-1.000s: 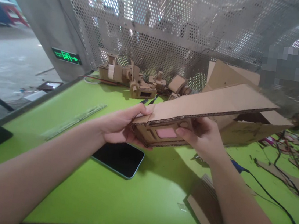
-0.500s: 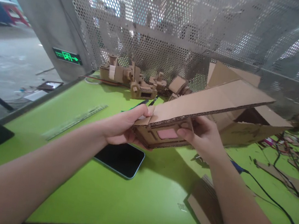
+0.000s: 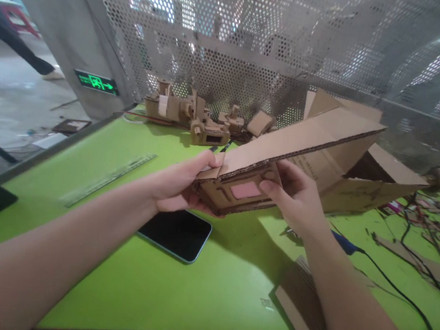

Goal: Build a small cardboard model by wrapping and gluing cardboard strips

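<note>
Held tilted above the green table (image 3: 226, 297) is a cardboard box (image 3: 301, 135) with a long flap raised to the right and a pink patch (image 3: 246, 190) on its inner side. My left hand (image 3: 190, 185) grips its left end, thumb on top and fingers underneath. Inside the opening, my right hand (image 3: 295, 195) has its thumb and fingers closed around a small cardboard part (image 3: 271, 173) next to the pink patch; its fingertips are partly hidden by the flap. Beneath my left hand lies a phone (image 3: 177, 235) with a dark screen.
Several cardboard models (image 3: 208, 130) line the table's back edge. A larger open carton (image 3: 372, 192) stands behind on the right, near scraps and a blue-handled tool (image 3: 344, 242) with a cord. A clear ruler (image 3: 114, 177) lies left. Cardboard pieces (image 3: 297, 312) sit by the front edge.
The box has turned slightly, its right end shifting left, and more of the inner side shows. My right hand has moved a little up and left with it. A person's leg appears at far left.
</note>
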The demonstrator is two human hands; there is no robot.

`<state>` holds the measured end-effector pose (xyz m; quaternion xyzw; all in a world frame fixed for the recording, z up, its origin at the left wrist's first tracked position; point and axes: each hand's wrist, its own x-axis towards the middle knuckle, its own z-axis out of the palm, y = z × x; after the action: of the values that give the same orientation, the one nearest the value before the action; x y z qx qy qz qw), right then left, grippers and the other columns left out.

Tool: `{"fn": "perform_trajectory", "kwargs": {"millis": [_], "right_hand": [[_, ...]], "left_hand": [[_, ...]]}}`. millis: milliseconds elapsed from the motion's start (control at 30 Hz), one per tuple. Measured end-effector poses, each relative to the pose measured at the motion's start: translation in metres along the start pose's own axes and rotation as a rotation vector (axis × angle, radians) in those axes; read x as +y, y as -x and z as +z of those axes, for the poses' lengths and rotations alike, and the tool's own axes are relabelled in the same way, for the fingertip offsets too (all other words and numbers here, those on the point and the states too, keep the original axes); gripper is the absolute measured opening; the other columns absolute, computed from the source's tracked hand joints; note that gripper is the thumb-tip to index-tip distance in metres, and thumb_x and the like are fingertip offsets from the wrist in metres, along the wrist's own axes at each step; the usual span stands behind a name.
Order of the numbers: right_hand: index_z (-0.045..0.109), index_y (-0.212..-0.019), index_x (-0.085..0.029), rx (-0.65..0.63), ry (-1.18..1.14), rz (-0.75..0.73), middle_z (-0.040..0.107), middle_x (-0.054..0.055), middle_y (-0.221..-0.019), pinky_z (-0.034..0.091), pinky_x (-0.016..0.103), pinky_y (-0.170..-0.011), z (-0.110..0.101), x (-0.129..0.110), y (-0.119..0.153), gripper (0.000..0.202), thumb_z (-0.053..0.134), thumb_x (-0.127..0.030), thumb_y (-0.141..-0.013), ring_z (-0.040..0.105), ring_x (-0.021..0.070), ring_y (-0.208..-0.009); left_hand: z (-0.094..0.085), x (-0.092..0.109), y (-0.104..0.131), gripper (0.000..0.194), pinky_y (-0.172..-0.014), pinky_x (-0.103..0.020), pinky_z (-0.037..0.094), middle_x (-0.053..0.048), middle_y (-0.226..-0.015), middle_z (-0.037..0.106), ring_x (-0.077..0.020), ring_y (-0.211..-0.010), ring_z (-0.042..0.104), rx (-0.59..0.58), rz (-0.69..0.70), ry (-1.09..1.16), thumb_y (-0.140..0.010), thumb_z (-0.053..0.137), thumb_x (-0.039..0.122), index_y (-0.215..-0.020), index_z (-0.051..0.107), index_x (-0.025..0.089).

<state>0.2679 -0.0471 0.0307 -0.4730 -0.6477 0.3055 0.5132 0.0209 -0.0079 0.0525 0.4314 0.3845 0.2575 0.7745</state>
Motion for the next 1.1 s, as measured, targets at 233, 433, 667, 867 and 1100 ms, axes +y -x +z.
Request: {"fn": "perform_trajectory", "kwargs": {"millis": [233, 433, 667, 867, 1100], "right_hand": [[0.066, -0.141, -0.029, -0.004, -0.037, -0.120, 0.070, 0.009, -0.144, 0.058, 0.047, -0.107, 0.005, -0.006, 0.005, 0.056, 0.077, -0.055, -0.093, 0.065, 0.0324, -0.134], [0.063, -0.144, -0.029, 0.010, -0.024, -0.165, 0.069, 0.009, -0.146, 0.057, 0.048, -0.110, 0.008, -0.007, 0.008, 0.055, 0.076, -0.051, -0.095, 0.064, 0.0325, -0.135], [0.060, -0.150, -0.028, 0.051, 0.052, -0.188, 0.065, 0.010, -0.151, 0.057, 0.048, -0.108, 0.010, -0.008, 0.010, 0.058, 0.072, -0.052, -0.098, 0.064, 0.0342, -0.135], [0.061, -0.145, -0.027, 0.098, 0.067, -0.252, 0.069, 0.011, -0.144, 0.058, 0.048, -0.103, 0.012, -0.005, 0.011, 0.052, 0.072, -0.047, -0.099, 0.067, 0.0323, -0.128], [0.061, -0.144, -0.028, 0.097, 0.082, -0.305, 0.070, 0.011, -0.141, 0.059, 0.049, -0.102, 0.010, 0.002, 0.008, 0.050, 0.073, -0.045, -0.099, 0.068, 0.0318, -0.126]], "left_hand": [[-0.007, 0.008, 0.003, 0.052, -0.075, -0.053, 0.067, -0.015, -0.092, 0.081, -0.0353, -0.086, 0.079, 0.034, 0.014, 0.028, -0.085, 0.054, 0.043, -0.128, 0.069, 0.017], [-0.006, 0.011, 0.007, 0.048, -0.082, -0.056, 0.066, -0.013, -0.093, 0.081, -0.0373, -0.094, 0.079, 0.016, 0.024, 0.035, -0.085, 0.054, 0.043, -0.124, 0.070, 0.020], [-0.008, 0.012, 0.011, 0.043, -0.089, -0.052, 0.063, -0.010, -0.093, 0.083, -0.0353, -0.104, 0.077, -0.028, 0.021, 0.041, -0.093, 0.050, 0.044, -0.122, 0.068, 0.018], [-0.011, 0.009, 0.005, 0.048, -0.085, -0.055, 0.066, -0.013, -0.097, 0.082, -0.0372, -0.099, 0.078, -0.015, 0.025, 0.059, -0.086, 0.055, 0.047, -0.122, 0.069, 0.019], [-0.012, 0.009, 0.002, 0.042, -0.076, -0.053, 0.069, -0.011, -0.087, 0.081, -0.0323, -0.082, 0.079, -0.037, 0.006, 0.114, -0.086, 0.053, 0.041, -0.119, 0.066, 0.019]]}}
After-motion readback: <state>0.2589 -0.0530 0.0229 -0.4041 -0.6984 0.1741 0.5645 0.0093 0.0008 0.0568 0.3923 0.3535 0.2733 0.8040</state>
